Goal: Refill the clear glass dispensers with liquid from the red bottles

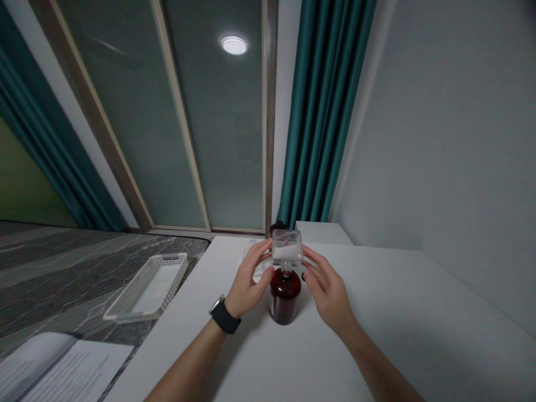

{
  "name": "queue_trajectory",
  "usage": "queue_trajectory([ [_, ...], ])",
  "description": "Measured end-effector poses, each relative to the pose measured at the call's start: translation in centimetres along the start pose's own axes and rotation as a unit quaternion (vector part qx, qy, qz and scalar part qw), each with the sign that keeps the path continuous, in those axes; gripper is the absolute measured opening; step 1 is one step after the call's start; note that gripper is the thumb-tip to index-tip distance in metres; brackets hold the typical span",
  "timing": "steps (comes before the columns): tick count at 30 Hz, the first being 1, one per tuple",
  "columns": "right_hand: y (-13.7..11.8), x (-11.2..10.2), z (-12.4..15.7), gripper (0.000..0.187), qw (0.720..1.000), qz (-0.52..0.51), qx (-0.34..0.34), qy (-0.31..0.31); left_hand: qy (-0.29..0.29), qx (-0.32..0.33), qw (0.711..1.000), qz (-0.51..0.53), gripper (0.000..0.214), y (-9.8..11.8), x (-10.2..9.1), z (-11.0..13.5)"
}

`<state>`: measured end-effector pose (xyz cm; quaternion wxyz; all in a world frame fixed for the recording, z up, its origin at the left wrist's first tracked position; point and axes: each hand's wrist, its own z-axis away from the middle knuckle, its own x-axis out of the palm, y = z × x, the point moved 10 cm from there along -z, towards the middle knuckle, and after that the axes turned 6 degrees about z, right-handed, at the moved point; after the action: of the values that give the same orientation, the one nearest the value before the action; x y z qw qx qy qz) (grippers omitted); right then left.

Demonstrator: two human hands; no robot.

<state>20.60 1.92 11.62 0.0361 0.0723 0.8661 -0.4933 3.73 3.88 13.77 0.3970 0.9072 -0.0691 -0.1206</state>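
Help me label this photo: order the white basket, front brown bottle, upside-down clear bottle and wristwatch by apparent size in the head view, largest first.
1. White basket
2. Front brown bottle
3. Upside-down clear bottle
4. Wristwatch

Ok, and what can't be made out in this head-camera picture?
All in the head view:
Dark reddish object at the back: mostly hidden behind the clear bottle.
Clear object: partly covered by the left hand.
Small black item: partly behind the right hand.
Fingertip pressure on the clear bottle: contact too small to judge.
Open book: print blurred; left and bottom edges cut it off.
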Motion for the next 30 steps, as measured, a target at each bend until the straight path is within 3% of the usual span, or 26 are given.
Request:
queue_trajectory([
  [30, -0.75, -0.30, 0.14, 0.036, 0.999, -0.003, -0.041, 0.017, -0.004, 0.034, 0.999, 0.008, 0.046, 0.68, 0.11, 0.10],
])
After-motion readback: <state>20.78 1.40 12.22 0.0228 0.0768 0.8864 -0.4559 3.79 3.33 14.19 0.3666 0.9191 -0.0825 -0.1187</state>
